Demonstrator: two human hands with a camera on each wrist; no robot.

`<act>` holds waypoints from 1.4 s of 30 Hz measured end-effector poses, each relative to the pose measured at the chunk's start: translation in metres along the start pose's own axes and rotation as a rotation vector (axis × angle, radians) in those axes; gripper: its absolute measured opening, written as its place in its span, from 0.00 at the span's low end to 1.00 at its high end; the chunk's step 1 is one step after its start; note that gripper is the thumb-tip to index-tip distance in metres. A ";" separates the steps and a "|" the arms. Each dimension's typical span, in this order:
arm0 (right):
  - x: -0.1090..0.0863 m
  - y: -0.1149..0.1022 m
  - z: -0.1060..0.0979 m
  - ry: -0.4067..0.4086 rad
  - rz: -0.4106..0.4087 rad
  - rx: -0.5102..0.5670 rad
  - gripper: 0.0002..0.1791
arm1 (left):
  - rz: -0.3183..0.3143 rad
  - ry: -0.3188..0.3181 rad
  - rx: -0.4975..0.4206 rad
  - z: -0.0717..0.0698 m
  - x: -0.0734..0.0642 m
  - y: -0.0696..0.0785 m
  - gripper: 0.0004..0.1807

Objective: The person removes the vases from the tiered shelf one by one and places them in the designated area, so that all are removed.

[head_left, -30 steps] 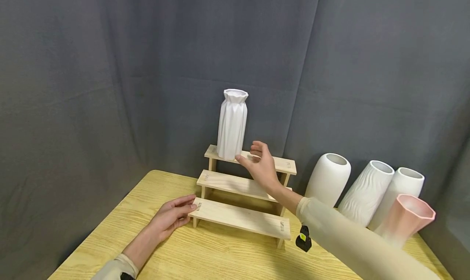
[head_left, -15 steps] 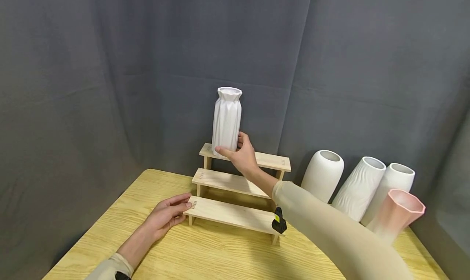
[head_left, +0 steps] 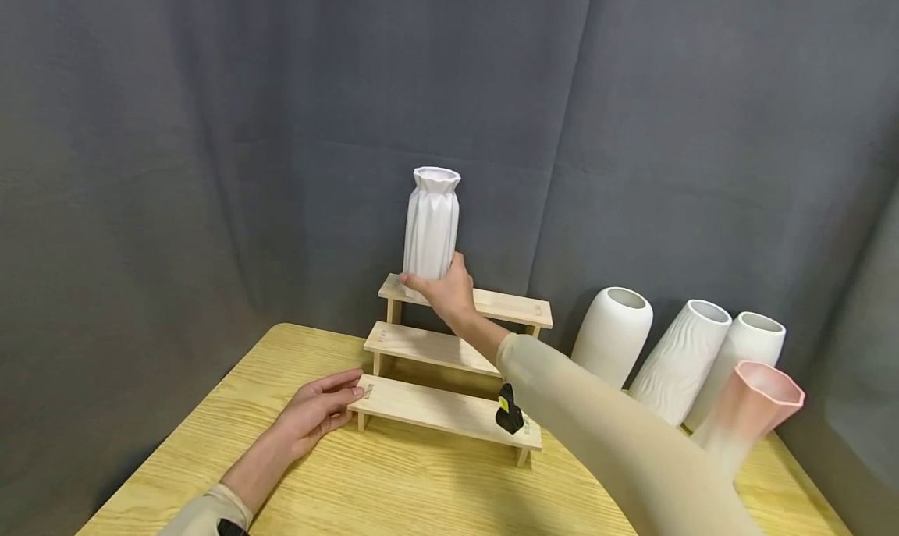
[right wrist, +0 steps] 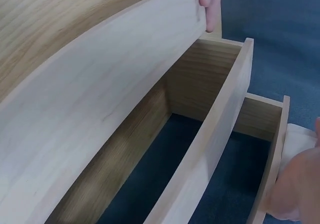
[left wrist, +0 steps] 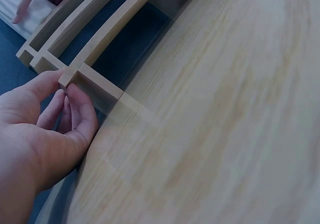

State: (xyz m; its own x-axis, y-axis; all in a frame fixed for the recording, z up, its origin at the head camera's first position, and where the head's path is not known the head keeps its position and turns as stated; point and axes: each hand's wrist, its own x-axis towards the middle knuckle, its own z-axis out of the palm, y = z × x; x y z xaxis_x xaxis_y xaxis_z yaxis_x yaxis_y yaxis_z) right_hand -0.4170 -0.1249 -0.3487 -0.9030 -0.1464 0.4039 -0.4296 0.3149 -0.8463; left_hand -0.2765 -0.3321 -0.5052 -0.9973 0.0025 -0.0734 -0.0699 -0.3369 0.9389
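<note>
A white pleated vase (head_left: 431,220) with a gathered neck stands upright at the left end of the top step of a three-step wooden display stand (head_left: 442,409). My right hand (head_left: 449,290) grips the vase low down, its thumb across the front and its other fingers partly hidden behind. In the right wrist view, only part of that right hand (right wrist: 297,186) shows, beside the top step. My left hand (head_left: 316,413) holds the left end of the lowest step. The left wrist view shows the left hand (left wrist: 45,129) pinching the step's corner between thumb and fingers.
Right of the stand are a smooth white vase (head_left: 612,337), a wavy-ribbed white vase (head_left: 681,364), another white vase (head_left: 744,356) and a pink-to-white vase (head_left: 751,411). A grey curtain (head_left: 337,130) hangs behind the wood-grain table (head_left: 393,489).
My right hand has moved left from beside the vase and closed around its lower part. The left hand keeps its hold on the lowest step. The head view has shifted slightly.
</note>
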 end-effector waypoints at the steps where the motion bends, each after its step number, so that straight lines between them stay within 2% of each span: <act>1: 0.001 0.000 0.001 0.010 0.013 -0.002 0.49 | -0.003 0.000 -0.003 0.000 0.000 -0.001 0.35; 7: 0.003 -0.002 0.003 0.035 0.057 -0.004 0.50 | -0.004 0.008 0.007 0.001 0.002 -0.002 0.36; 17: 0.004 0.001 0.004 0.057 0.064 -0.003 0.45 | -0.006 0.020 0.000 0.000 0.001 -0.004 0.36; 23: 0.003 0.000 0.000 0.050 0.054 -0.002 0.43 | 0.004 0.005 0.007 0.000 0.000 -0.004 0.35; 37: -0.010 -0.017 -0.012 -0.075 0.017 -0.034 0.42 | 0.015 0.026 -0.001 -0.009 0.004 0.003 0.34; 42: -0.020 -0.021 -0.020 -0.088 0.021 -0.028 0.42 | 0.008 0.004 0.012 -0.008 0.007 0.002 0.35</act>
State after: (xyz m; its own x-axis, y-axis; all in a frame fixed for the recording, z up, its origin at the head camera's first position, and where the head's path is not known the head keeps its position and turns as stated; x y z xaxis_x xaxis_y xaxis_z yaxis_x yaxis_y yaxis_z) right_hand -0.3900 -0.1103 -0.3316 -0.9093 -0.2207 0.3527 -0.4110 0.3449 -0.8439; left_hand -0.2835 -0.3407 -0.5067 -0.9977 -0.0042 -0.0674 -0.0623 -0.3254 0.9435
